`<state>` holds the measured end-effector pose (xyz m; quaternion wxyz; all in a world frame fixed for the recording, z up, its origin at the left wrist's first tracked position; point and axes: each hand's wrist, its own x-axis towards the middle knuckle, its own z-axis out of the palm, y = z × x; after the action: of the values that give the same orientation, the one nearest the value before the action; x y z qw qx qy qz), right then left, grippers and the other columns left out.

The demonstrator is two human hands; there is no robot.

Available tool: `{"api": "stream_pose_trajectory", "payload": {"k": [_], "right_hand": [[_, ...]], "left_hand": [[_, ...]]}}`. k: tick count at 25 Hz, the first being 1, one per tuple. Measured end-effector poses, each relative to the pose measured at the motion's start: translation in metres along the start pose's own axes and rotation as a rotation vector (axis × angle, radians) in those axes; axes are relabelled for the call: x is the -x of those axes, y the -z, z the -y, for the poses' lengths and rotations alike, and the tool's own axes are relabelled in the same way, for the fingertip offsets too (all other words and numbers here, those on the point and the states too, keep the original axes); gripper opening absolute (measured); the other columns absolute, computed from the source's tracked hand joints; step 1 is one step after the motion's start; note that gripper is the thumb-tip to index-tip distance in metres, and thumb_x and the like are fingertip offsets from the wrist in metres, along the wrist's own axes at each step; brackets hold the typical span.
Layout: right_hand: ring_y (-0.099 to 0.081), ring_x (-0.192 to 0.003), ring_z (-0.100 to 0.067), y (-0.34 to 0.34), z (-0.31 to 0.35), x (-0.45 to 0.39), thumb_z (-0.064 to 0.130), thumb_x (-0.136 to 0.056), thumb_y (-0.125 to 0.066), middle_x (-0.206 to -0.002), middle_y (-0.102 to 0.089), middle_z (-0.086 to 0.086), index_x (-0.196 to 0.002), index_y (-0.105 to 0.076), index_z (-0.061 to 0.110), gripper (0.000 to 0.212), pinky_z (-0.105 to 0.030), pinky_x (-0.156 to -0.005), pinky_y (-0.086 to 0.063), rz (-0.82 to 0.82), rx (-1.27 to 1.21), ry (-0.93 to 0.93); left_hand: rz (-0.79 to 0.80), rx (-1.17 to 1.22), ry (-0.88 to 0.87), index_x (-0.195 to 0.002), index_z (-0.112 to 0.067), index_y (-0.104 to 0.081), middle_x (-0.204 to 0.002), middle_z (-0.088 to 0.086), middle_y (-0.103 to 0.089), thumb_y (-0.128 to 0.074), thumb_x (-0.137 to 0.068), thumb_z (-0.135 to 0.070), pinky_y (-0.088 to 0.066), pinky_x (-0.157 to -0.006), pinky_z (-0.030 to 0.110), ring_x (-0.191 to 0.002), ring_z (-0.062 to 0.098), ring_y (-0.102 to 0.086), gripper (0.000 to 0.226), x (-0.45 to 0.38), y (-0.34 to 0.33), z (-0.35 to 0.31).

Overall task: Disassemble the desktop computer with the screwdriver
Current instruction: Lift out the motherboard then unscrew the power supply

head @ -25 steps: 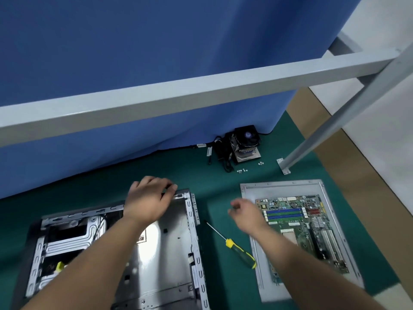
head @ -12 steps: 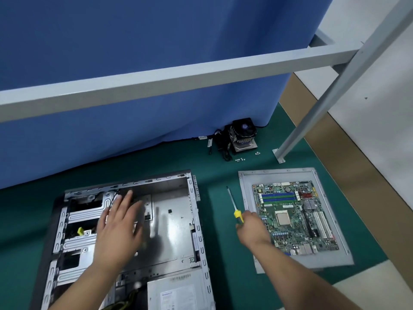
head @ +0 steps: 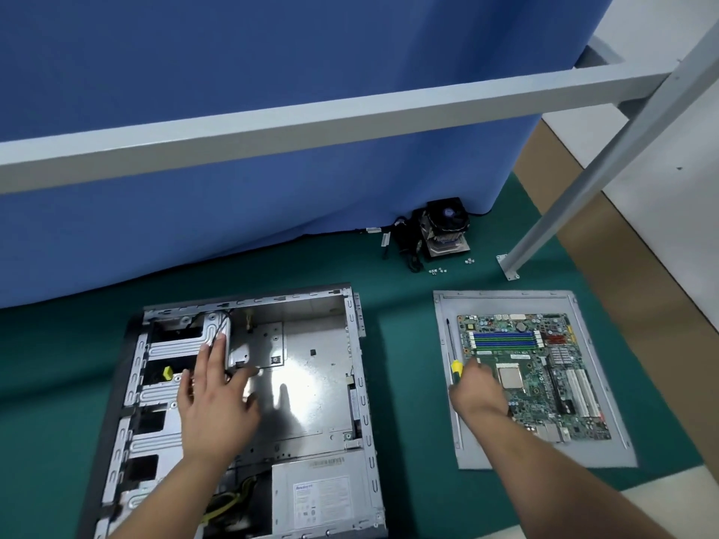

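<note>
- Head cam: motherboard [head: 533, 373] already out on grey panel [head: 505, 301], cooler [head: 443, 229] and screws [head: 437, 271] set aside
- case [head: 241, 406] still has PSU [head: 321, 496] and drive cages
- left hand [head: 216, 402] spread flat inside, right hand [head: 476, 387] gripping screwdriver [head: 453, 354] beside the board

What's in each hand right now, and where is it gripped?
Right hand grips the screwdriver by its yellow handle. Left hand holds nothing; its fingers are spread inside the computer case.

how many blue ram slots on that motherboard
2 blue slots, alternating with two green ones in the bank near the far edge of the motherboard, which lies on the grey panel. None looks hidden.
</note>
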<state>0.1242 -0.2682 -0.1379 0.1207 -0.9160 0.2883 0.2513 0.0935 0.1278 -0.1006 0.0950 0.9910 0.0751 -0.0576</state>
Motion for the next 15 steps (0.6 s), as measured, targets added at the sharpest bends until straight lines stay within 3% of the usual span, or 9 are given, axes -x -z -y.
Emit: {"api": "stream_pose_trajectory", "payload": {"k": [3,6,10,12,15], "right_hand": [[-0.055,-0.123,-0.034,-0.001,0.0,0.005,0.018,-0.096,-0.061,-0.138,-0.046,-0.016,-0.144,-0.043,0.008,0.052,-0.041,-0.091,-0.053,0.023,0.037,0.012],[-0.043,-0.132,-0.034,0.013,0.018,0.021,0.037,-0.097,-0.062,-0.143,-0.043,-0.014,-0.144,-0.043,0.012,0.057,-0.045,-0.102,-0.047,-0.011,0.097,0.105],[-0.046,-0.134,-0.027,0.038,0.085,0.063,0.048,-0.101,-0.054,-0.15,-0.039,-0.006,-0.148,-0.044,0.017,0.057,-0.042,-0.111,-0.041,-0.028,-0.202,0.598],[-0.042,-0.139,-0.023,0.044,0.119,0.084,0.049,-0.101,-0.054,-0.16,-0.027,0.002,-0.156,-0.032,0.023,0.065,-0.042,-0.113,-0.04,0.019,-0.264,0.771],[-0.006,-0.156,-0.027,0.038,0.149,0.095,0.038,-0.101,-0.055,-0.169,0.011,0.014,-0.161,-0.018,0.033,0.071,-0.051,-0.122,-0.028,0.066,0.102,0.871]], "left_hand": [[-0.006,-0.023,-0.001,-0.113,-0.034,-0.072,-0.173,0.003,-0.01,-0.079,-0.076,-0.027,-0.012,-0.125,0.054,-0.16,0.024,0.0,0.039,0.0,0.0,-0.001],[-0.023,-0.012,-0.004,-0.114,-0.032,-0.071,-0.173,0.003,-0.009,-0.076,-0.075,-0.024,-0.012,-0.126,0.054,-0.16,0.023,0.003,0.041,0.0,-0.001,0.002],[-0.076,0.117,-0.036,-0.126,-0.031,-0.066,-0.173,0.0,-0.003,-0.071,-0.078,-0.015,-0.007,-0.128,0.051,-0.159,0.02,0.01,0.05,0.002,0.002,0.004],[-0.092,0.229,-0.035,-0.139,-0.033,-0.057,-0.173,-0.002,0.003,-0.072,-0.077,-0.007,-0.002,-0.129,0.047,-0.159,0.019,0.012,0.068,0.005,0.007,0.005],[-0.061,0.234,0.047,-0.157,-0.04,-0.031,-0.173,0.001,0.011,-0.073,-0.074,-0.003,0.002,-0.126,0.047,-0.158,0.024,0.013,0.1,0.021,0.012,0.01]]}}
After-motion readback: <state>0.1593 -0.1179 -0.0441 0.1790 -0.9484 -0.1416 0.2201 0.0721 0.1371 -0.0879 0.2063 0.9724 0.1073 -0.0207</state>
